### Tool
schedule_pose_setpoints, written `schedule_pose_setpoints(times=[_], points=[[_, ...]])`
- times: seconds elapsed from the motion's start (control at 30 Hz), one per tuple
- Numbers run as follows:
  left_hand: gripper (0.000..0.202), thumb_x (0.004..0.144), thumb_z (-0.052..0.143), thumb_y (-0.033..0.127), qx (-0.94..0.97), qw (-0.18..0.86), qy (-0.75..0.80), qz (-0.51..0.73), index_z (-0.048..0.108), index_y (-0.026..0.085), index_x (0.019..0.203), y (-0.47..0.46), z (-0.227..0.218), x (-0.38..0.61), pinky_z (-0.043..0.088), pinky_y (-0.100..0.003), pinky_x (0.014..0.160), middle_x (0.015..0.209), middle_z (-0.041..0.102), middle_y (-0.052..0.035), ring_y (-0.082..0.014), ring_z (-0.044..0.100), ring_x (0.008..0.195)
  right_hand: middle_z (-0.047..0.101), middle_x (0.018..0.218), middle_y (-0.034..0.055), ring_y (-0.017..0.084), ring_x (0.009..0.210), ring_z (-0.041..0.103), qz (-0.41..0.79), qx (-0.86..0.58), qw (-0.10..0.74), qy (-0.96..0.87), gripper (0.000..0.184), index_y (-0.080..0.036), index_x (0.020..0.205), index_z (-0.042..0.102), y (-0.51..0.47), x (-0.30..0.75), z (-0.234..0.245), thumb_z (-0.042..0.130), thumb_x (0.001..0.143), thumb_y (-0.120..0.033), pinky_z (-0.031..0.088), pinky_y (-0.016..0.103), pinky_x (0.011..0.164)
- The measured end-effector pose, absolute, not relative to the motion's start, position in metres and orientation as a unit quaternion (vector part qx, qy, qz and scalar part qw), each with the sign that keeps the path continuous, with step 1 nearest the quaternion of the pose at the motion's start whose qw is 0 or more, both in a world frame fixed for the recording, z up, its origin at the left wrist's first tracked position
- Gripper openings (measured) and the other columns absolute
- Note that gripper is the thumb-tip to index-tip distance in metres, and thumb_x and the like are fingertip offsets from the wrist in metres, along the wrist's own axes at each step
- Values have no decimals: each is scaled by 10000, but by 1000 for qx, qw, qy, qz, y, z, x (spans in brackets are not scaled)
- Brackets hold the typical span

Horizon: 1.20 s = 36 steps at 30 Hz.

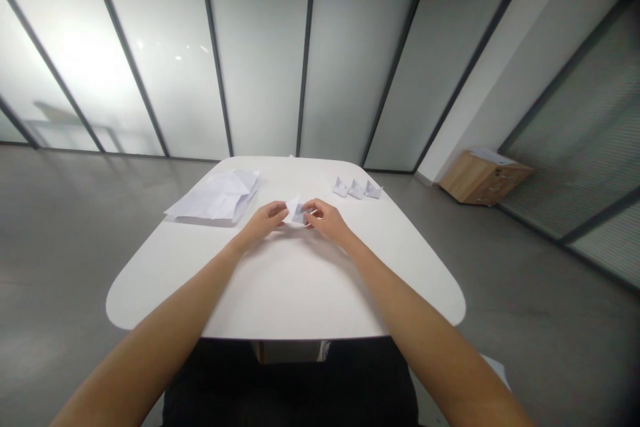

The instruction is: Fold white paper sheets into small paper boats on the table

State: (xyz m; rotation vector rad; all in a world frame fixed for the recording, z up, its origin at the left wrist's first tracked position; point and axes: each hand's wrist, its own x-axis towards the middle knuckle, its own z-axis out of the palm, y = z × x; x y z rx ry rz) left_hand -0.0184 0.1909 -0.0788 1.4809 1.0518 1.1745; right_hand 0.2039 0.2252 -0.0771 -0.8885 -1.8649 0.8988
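Note:
A small folded piece of white paper (pixel 296 211) is held just above the middle of the white table (pixel 280 280). My left hand (pixel 266 221) pinches its left side with curled fingers. My right hand (pixel 326 219) pinches its right side. Both forearms reach in from the bottom of the view. The paper's exact shape is hard to make out between the fingers.
A loose stack of white paper sheets (pixel 216 199) lies at the table's left rear. Three small folded paper pieces (pixel 357 188) stand in a row at the right rear. A low wooden cabinet (pixel 483 175) stands on the floor at the right, by glass partition walls.

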Motion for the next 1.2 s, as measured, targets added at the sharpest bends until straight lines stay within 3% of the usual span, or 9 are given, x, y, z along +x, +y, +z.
schedule_pose_setpoints(times=[0.17, 0.43, 0.63, 0.77, 0.9, 1.03, 1.2], points=[[399, 832, 736, 455, 602, 476, 419, 486, 681, 161, 1096, 191, -79, -16, 559, -348, 908, 1166, 695, -94, -191, 663, 1021, 682, 790, -36, 131, 641, 650, 358, -371, 453, -728, 442, -245, 1242, 591, 225, 200, -80, 676, 810, -288, 569, 280, 661], [314, 823, 735, 438, 586, 474, 419, 507, 640, 167, 951, 193, -85, -15, 550, -309, 839, 894, 667, -22, -137, 633, 850, 693, 761, -36, 136, 670, 651, 511, -360, 498, -602, 412, -221, 1108, 589, 221, 188, -76, 752, 749, -341, 599, 315, 707], [379, 846, 733, 409, 571, 498, 370, 537, 609, 186, 1127, 193, -87, -11, 565, -335, 891, 1046, 640, -46, -139, 647, 923, 709, 792, -14, 138, 696, 670, 584, -357, 504, -527, 466, -212, 1130, 619, 218, 183, -77, 807, 715, -308, 613, 316, 722], [514, 824, 678, 228, 633, 401, 412, 518, 548, 227, 1321, 193, -90, -11, 587, -306, 806, 1090, 642, -51, -135, 683, 842, 722, 808, 1, 144, 703, 679, 570, -356, 479, -565, 440, -199, 1112, 639, 218, 183, -82, 806, 721, -311, 610, 310, 704], [484, 756, 611, 101, 727, 214, 433, 488, 658, 234, 1218, 190, -88, -12, 585, -273, 796, 1157, 677, -56, -173, 672, 968, 724, 798, 3, 135, 670, 662, 518, -374, 460, -617, 376, -190, 1067, 677, 220, 183, -86, 799, 736, -321, 601, 297, 677], [387, 793, 621, 157, 748, 142, 447, 470, 703, 232, 1163, 186, -84, -14, 579, -285, 768, 1116, 714, -53, -179, 665, 913, 719, 823, 12, 133, 685, 653, 521, -370, 468, -610, 377, -190, 1080, 702, 218, 184, -84, 796, 755, -357, 600, 293, 682], [337, 834, 649, 236, 745, 163, 453, 463, 681, 249, 1170, 182, -82, -14, 551, -315, 817, 1034, 761, -40, -205, 696, 886, 717, 951, 34, 155, 817, 673, 608, -326, 458, -560, 387, -217, 1106, 714, 209, 187, -74, 783, 792, -433, 610, 296, 735]])
